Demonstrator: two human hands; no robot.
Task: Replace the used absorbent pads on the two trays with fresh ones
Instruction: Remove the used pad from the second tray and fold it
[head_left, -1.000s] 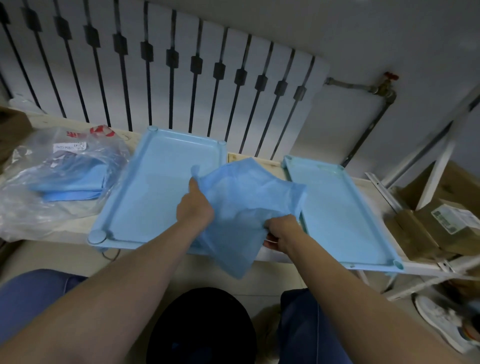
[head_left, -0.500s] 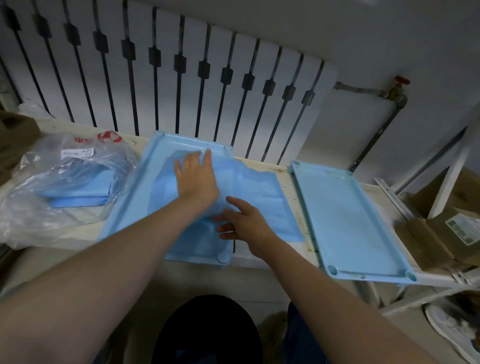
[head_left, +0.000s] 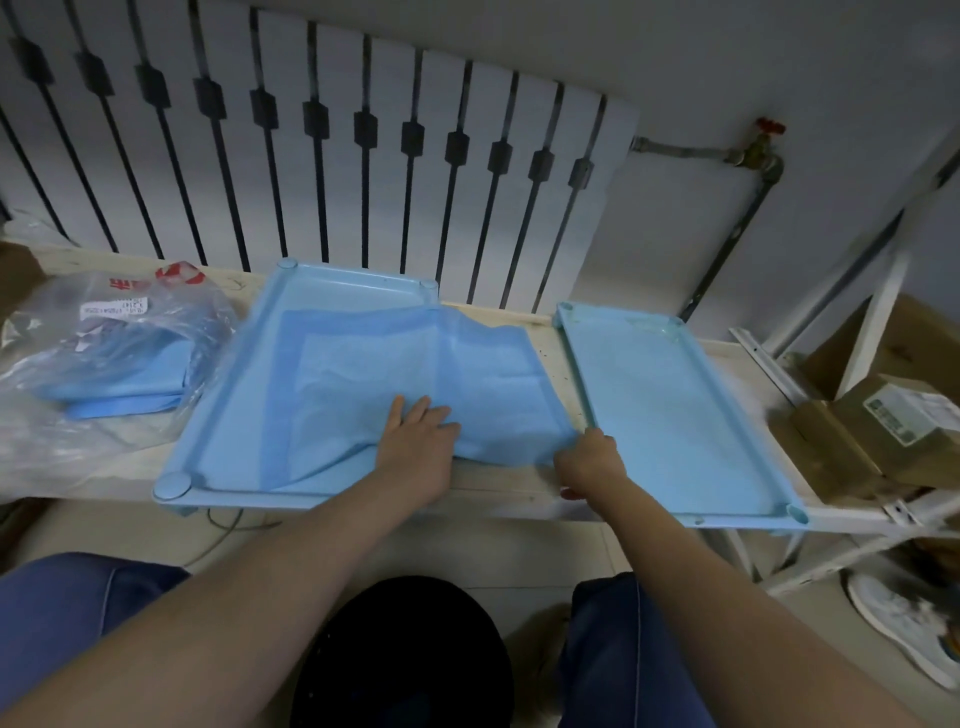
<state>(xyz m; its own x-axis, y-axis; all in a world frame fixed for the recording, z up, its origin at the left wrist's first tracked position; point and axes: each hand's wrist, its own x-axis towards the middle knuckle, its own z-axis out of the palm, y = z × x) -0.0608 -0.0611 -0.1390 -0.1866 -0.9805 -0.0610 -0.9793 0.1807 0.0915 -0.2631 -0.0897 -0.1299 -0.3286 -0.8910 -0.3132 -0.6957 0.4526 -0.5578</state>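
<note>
Since half a second ago: left hand (head_left: 415, 449) drawn back toward the near edge; right hand (head_left: 587, 460) shifted right to the pad's corner; pad (head_left: 363, 374) opened wider.

Head view:
- Left hand flat on the pad, fingers spread and pressing. Right hand knuckles-up, fingers curled, pinching the pad's near right corner.
- Pad lies in the left tray (head_left: 358, 278). Its right part spills over that tray's right rim onto the bench (head_left: 519, 488).
- Edges: pad's right edge stops just beside the right tray (head_left: 670, 415), covering most of the bare strip between the trays. Bag of folded pads (head_left: 104, 364) sits just beside the left tray's left rim. Cardboard box (head_left: 883, 431) crowds the right tray's far side.
- Pad: light blue, darker border band, creased, near edge rumpled under the left hand.
- Long axis appears to run left-right, across the tray's near-far length.
</note>
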